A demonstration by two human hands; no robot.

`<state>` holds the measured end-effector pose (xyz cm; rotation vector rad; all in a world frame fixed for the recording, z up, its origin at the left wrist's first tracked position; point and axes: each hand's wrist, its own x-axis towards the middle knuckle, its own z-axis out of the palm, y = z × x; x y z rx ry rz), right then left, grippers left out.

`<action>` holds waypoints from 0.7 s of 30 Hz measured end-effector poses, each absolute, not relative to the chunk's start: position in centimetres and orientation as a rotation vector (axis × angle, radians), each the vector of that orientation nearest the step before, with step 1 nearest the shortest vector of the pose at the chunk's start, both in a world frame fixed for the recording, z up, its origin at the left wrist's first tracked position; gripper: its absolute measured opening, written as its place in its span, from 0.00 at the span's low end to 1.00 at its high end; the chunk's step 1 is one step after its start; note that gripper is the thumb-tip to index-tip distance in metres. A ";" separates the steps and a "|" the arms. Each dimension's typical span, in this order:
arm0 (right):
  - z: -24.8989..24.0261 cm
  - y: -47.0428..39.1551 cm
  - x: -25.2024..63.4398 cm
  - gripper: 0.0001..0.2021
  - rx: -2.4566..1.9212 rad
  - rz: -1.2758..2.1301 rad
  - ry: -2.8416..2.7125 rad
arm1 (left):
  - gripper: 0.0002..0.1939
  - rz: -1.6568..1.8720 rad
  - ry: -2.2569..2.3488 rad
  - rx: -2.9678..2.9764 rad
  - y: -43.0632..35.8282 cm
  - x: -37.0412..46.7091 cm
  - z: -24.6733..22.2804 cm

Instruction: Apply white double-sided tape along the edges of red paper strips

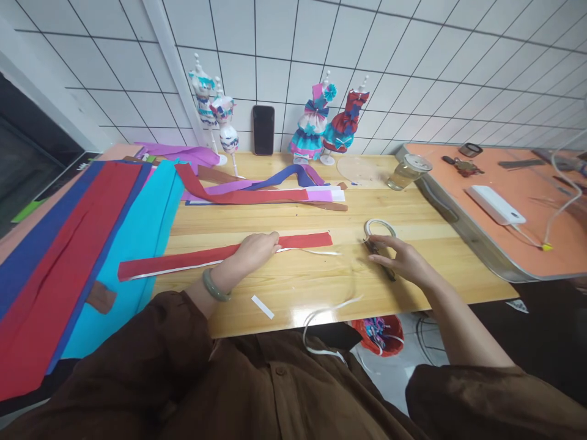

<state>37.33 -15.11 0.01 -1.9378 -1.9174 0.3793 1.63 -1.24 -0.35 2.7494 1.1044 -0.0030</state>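
A long red strip (183,261) with a white edge lies across the wooden table (284,284). My left hand (257,250) rests on its middle, fingers bent and pressed together at the strip; whether they pinch it is hidden. A thin white band trails to the right from under the fingers. My right hand (398,255) is at a dark tool (386,269), perhaps scissors, with thumb and fingers apart around its upper end. Just behind that tool lies a white tape roll (380,223). A short white piece (263,307) lies near the front edge.
Blue, red and turquoise sheets (158,214) cover the left side. More coloured strips (257,195) lie at the back, before small dressed mannequins (312,131) and a phone (263,130). A glass (407,172) stands back right, beside an orange-topped surface (518,201). Below is a red basket (394,336).
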 end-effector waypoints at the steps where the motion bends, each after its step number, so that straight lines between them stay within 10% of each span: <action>1: 0.0 -15.3 37.5 0.22 -1.962 0.345 -1.909 | 0.12 -0.002 1.103 2.746 -1.3 1.6 -0.3; 21: 0.8 -9.8 21.3 0.10 -1.869 0.101 -2.301 | 0.20 0.535 0.428 2.470 1.3 5.4 -2.4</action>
